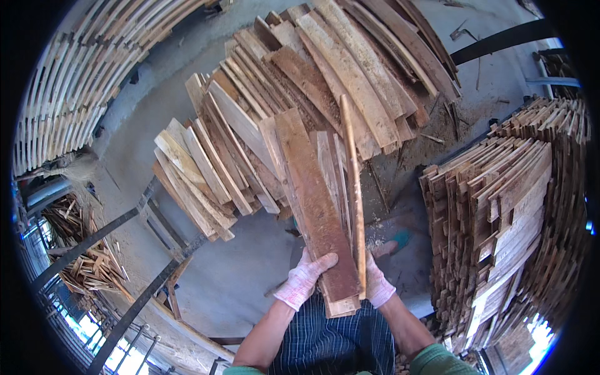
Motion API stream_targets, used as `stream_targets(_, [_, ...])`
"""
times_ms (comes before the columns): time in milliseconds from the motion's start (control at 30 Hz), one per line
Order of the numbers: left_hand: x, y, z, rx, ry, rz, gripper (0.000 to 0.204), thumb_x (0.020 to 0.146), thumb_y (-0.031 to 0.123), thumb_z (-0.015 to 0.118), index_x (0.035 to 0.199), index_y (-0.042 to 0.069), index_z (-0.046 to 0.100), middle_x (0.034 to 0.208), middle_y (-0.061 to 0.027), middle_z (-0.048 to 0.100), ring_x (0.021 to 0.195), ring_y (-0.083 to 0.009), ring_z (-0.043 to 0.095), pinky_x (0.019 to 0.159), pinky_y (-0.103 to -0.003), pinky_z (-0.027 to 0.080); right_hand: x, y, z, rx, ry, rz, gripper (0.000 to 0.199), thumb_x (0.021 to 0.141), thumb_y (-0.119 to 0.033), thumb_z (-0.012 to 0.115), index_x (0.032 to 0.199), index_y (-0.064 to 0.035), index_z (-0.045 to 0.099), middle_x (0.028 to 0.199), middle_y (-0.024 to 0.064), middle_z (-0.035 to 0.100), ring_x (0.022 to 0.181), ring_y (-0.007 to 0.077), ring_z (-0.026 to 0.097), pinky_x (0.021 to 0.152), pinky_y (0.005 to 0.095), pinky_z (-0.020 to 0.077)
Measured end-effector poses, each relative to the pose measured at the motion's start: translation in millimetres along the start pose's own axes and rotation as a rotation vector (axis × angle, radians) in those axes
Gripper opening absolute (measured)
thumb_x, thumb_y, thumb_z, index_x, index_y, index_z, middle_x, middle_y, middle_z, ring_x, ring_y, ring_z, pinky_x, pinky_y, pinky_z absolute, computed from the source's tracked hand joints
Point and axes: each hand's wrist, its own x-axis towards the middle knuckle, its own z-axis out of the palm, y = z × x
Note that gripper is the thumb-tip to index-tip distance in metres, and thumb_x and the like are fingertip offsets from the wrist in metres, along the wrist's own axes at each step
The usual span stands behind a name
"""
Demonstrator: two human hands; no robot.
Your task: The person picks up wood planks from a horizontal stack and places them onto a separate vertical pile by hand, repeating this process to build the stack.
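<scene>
My left hand, in a pale work glove, is closed on the near end of a few wooden boards, its thumb lying over the top one. That top board is reddish brown and points away from me, with paler boards beneath it. My right hand, also gloved, is closed at the right side of the bundle, against a narrow plank seen edge-on. Its fingers are partly hidden behind the wood. Past the held boards lies a large loose pile of rough planks, dusted with sawdust.
At right stands a tall, tight stack of boards. Slatted stacks rise at the far left. A dark metal frame crosses the lower left, near a heap of wood scraps. Sawdust and splinters litter the concrete floor.
</scene>
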Motion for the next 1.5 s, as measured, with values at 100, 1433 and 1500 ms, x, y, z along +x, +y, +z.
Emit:
stream_targets(100, [1.0,5.2,15.0,-0.069,0.072,0.048,0.088,0.084,0.021,0.084,0.152,0.005,0.029,0.14,-0.0136,0.052,0.127,-0.0225,0.052,0.108,-0.038,0.045,5.3,-11.6,-6.7,0.022,-0.042,0.136,0.071,0.099,-0.057,0.055,0.148,-0.0058,0.044,0.135,0.0138,0.06,0.117,0.0228,0.062,0.1,0.0385,0.0528])
stream_targets(1433, [21.8,-288.6,555.6,2.167,-0.027,0.7,0.117,0.072,0.035,0.087,0.158,0.006,0.013,0.148,-0.0353,0.038,0.137,-0.0467,0.041,0.112,-0.052,0.038,-475.0,-145.9,-475.6,-0.389,1.513,-0.399,0.097,0.084,-0.041,0.076,0.159,-0.0181,0.02,0.142,0.0319,0.039,0.124,0.0485,0.052,0.105,0.0498,0.0458])
stream_targets(1500, [29.8,-293.4,582.3,2.177,-0.045,0.782,0.116,0.071,0.034,0.088,0.156,-0.003,0.017,0.152,-0.0296,0.038,0.142,-0.0405,0.04,0.117,-0.043,0.035,-467.6,-186.3,-510.2,-0.161,1.545,-0.705,0.09,0.091,-0.042,0.069,0.161,-0.0232,0.016,0.138,0.031,0.041,0.121,0.0485,0.053,0.103,0.0509,0.046])
